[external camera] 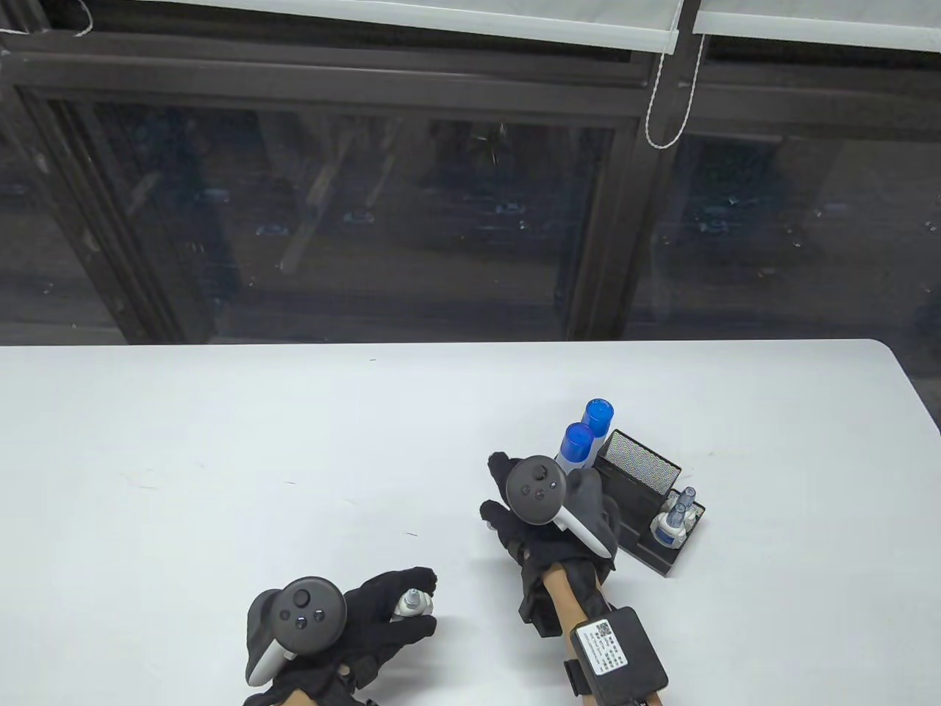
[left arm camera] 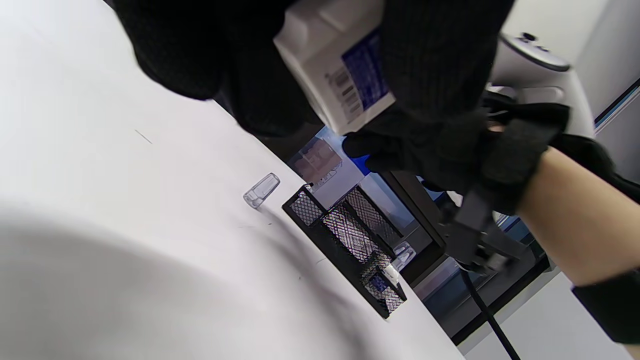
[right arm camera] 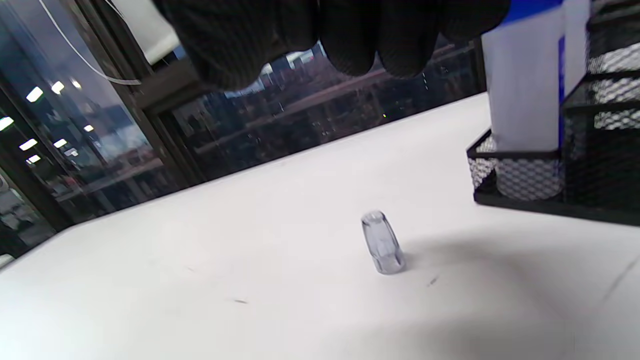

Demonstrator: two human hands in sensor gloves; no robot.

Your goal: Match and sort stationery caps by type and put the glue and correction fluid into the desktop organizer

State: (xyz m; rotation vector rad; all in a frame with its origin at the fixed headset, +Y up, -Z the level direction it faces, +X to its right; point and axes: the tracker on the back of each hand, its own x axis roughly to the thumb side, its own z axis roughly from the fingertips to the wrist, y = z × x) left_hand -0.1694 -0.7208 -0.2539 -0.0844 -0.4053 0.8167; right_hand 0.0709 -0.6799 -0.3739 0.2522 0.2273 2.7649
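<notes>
The left hand (external camera: pixel 367 610) at the counter's (external camera: pixel 220 441) six o'clock grips an uncapped correction fluid bottle (left arm camera: pixel 340 75) while the right hand (external camera: pixel 544 507), fingers loosely open, hovers over a clear cap (right arm camera: pixel 382 242) lying just beside the mesh organizer (external camera: pixel 639 478) at four o'clock, apparently next to be pinched up and fitted.

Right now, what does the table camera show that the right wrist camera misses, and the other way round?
Only the table view shows the left hand gripping a correction fluid bottle, plus more bottles in the organizer's front tray. Only the right wrist view shows a clear cap on the table. Both show the mesh organizer and the blue-capped glue sticks.
</notes>
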